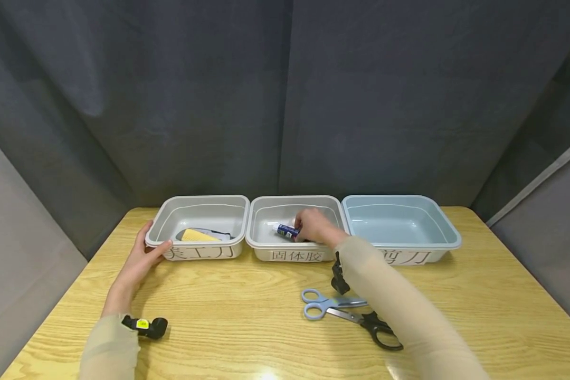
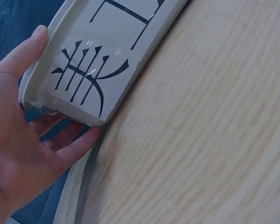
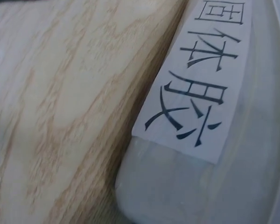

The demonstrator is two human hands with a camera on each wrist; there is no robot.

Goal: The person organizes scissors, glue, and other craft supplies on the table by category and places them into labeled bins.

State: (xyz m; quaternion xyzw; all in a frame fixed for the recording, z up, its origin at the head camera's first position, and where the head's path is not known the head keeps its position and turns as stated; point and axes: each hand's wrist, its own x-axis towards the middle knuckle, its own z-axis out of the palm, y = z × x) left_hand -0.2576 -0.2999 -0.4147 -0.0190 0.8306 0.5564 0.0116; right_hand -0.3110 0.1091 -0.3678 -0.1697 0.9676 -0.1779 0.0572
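At the left bin's (image 1: 199, 199) front-left corner, my left hand (image 1: 142, 258) grips it, thumb on the rim and fingers along the side. In the left wrist view the same hand (image 2: 32, 126) holds that corner beside the paper label. A yellow utility knife (image 1: 199, 235) and a grey one lie inside this bin. My right hand (image 1: 315, 227) reaches into the middle bin (image 1: 296, 199) and pinches a dark blue glue stick (image 1: 285, 230) near the bin's front wall. The right wrist view shows this bin's label (image 3: 191, 88) but not the hand.
A pale blue bin (image 1: 394, 224) stands to the right, touching the middle one. In front of the bins, blue-handled scissors (image 1: 315, 306) and black-handled scissors (image 1: 382, 332) lie on the wooden table (image 1: 228, 322), partly under the right forearm. A dark curtain (image 1: 285, 105) hangs behind.
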